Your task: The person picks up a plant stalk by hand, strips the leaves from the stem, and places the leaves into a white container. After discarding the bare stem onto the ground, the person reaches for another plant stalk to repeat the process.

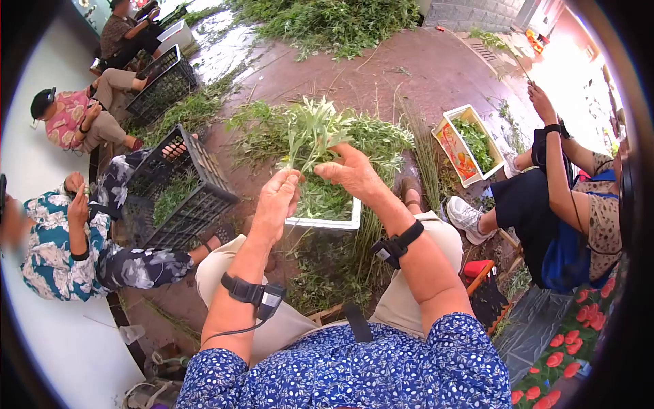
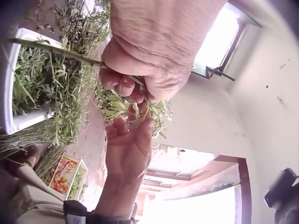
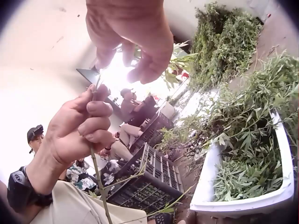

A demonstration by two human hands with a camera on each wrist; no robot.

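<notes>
My left hand (image 1: 278, 198) grips a green plant stem (image 2: 60, 50), its fingers curled round it; the stem's lower end hangs down in the right wrist view. Just above, my right hand (image 1: 354, 176) is at the leafy top (image 1: 317, 126) of the sprig, thumb and fingers apart in the right wrist view (image 3: 131, 32). Leaves show behind its fingers; whether they touch the leaves is hard to tell. Under both hands stands a white bin (image 3: 243, 204) holding cut leaves (image 3: 247, 175).
Leafy stalks (image 1: 259, 129) lie around the bin. Black crates (image 1: 197, 204) stand at the left, near several seated people. At the right are a printed box (image 1: 458, 153) of leaves and a person holding a stalk. A large green heap (image 1: 327, 24) lies at the far side.
</notes>
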